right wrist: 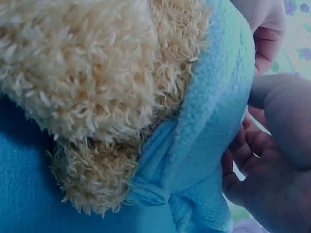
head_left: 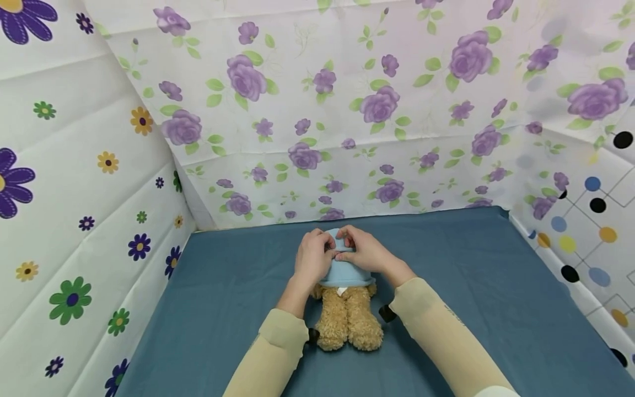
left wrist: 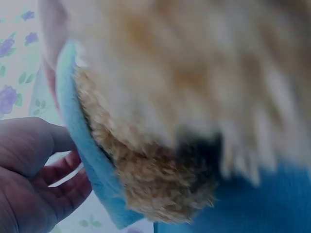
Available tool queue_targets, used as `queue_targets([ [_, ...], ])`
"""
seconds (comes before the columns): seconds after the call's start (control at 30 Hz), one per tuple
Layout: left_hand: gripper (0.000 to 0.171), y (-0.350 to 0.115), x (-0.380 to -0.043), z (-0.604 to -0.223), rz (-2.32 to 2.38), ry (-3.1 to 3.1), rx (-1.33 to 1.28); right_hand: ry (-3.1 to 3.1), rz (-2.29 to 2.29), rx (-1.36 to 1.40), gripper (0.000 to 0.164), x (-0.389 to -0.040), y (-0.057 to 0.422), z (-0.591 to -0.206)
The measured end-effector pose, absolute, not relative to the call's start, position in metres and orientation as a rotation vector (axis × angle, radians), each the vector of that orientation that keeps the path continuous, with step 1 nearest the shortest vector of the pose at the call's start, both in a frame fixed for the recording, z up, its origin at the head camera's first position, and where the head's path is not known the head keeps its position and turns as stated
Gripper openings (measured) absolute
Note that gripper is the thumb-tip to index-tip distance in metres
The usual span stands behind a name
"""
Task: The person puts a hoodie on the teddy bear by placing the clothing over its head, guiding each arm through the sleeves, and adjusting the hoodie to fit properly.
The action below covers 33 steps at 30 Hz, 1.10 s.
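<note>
A plush toy with curly tan fur [head_left: 333,320], like a teddy bear, lies on the blue cloth with its legs toward me. Light blue fleece clothing [head_left: 344,274] covers its upper body, and more blue fabric hides the head end. A small white tag [head_left: 342,290] shows below the hem. My left hand [head_left: 315,256] pinches the clothing near its upper middle, fingers bent. Close beside it, my right hand [head_left: 368,251] pinches the same area, thumbs almost meeting. Both wrist views show the clothing's edge [left wrist: 80,116] against fur; fingertips are partly hidden behind the fabric [right wrist: 218,92].
A blue cloth [head_left: 238,309] covers the table. Behind it hangs a white sheet with purple roses [head_left: 307,110]. White sheets with daisies [head_left: 74,193] and with coloured dots [head_left: 595,242] flank the left and right sides.
</note>
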<state>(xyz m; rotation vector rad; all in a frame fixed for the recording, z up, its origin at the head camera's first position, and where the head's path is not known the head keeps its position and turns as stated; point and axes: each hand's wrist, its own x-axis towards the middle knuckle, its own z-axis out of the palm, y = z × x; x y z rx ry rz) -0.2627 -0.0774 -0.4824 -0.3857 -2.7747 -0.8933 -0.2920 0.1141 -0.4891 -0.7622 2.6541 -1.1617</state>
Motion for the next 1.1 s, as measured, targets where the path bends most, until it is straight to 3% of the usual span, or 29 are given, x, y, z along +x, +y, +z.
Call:
queue_targets([
  [0.13,0.015,-0.085,-0.259,-0.479,-1.077,-2.800,-0.461,2.636,-1.185,-0.747,0.044,-0.292,0.115,-0.489],
  [0.37,0.008,-0.094,-0.265,-0.482,-1.354,-2.808,-0.456,2.740,-1.189,-0.717,0.010,-0.291,0.118,-0.493],
  [0.47,0.007,-0.093,-0.266,-0.484,-1.400,-2.779,-0.390,2.761,-1.179,-0.705,0.012,-0.288,0.114,-0.494],
  [0.7,0.028,-0.093,-0.271,-0.491,-1.407,-2.746,-0.327,2.640,-1.256,-0.562,0.021,-0.282,0.111,-0.490],
  [0.93,0.018,-0.091,-0.272,-0.494,-1.185,-2.749,-0.376,2.751,-1.196,-0.508,0.029,-0.281,0.105,-0.491],
  [1.1,0.011,-0.089,-0.269,-0.493,-1.122,-2.703,-0.398,2.826,-1.132,-0.480,0.018,-0.281,0.098,-0.493],
])
